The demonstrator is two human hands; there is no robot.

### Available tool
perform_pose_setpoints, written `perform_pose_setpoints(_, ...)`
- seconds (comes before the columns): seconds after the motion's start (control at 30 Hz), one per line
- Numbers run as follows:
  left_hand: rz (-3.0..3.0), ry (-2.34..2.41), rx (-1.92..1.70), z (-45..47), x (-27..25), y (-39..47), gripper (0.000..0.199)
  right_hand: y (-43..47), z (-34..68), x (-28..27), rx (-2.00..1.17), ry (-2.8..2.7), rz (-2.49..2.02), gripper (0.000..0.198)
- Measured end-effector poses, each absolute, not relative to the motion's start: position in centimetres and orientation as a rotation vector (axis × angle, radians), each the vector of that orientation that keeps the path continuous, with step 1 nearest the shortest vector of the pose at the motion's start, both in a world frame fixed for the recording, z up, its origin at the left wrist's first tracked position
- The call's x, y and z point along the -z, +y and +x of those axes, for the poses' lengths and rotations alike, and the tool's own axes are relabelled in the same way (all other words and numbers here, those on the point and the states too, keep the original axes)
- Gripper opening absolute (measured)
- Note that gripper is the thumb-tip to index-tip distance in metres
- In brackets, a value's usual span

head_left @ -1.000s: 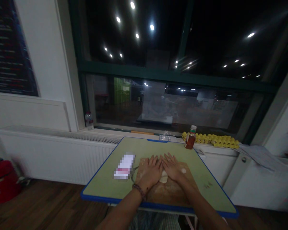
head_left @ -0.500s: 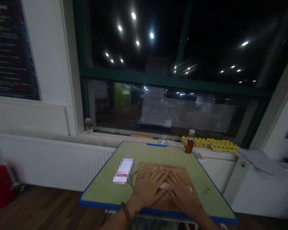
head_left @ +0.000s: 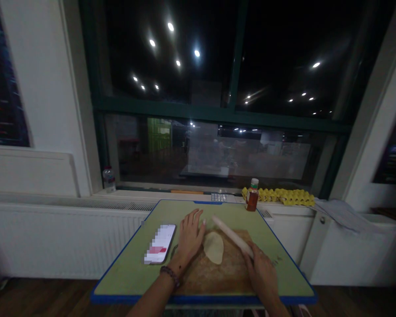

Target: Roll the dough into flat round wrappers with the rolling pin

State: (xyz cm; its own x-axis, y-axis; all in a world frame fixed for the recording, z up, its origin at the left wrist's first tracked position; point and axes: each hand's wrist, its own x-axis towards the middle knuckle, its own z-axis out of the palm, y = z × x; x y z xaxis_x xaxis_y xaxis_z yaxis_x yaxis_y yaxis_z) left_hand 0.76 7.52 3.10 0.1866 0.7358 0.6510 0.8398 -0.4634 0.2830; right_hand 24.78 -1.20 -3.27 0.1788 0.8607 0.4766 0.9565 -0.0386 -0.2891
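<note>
A flat, roughly oval piece of dough [head_left: 214,248] lies on a wooden board [head_left: 218,279] at the near side of the table. My right hand [head_left: 262,268] grips one end of a pale rolling pin [head_left: 232,236], which slants up and left past the dough's right side. At the dough's left edge is my left hand [head_left: 191,235], fingers stretched out and slightly apart, holding nothing. Whether its thumb touches the dough I cannot tell.
A phone [head_left: 161,243] with a lit, partly blurred screen lies left of the board on the green table [head_left: 132,259]. A sauce bottle [head_left: 252,196] stands at the far right corner. Behind it, yellow egg trays [head_left: 280,197] rest on the sill.
Both hands were together over the dough at the board's middle. Now they are apart, the dough lies exposed, and the right hand holds the rolling pin off to the side. The view has shifted slightly.
</note>
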Motion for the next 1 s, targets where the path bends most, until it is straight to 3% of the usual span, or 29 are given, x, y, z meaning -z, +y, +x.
perform_pose_setpoints(0.17,-2.510,-1.687,0.742,2.0,-1.7,7.5,0.039,-1.3,24.5,2.9,0.276,-1.686,-1.977,0.039)
perform_pose_setpoints(0.33,-2.574,-1.711,0.605,2.7,-1.9,7.0,0.034,-1.5,24.0,2.4,0.310,-1.706,-2.071,0.037)
perform_pose_setpoints(0.8,-2.639,-1.877,0.513,1.5,-1.3,6.0,0.028,-1.2,23.5,2.4,0.526,-1.684,-2.254,0.038)
perform_pose_setpoints(1.0,-2.622,-1.851,0.505,1.1,-1.8,4.8,0.023,-0.9,23.9,2.2,0.429,-1.738,-2.288,0.041)
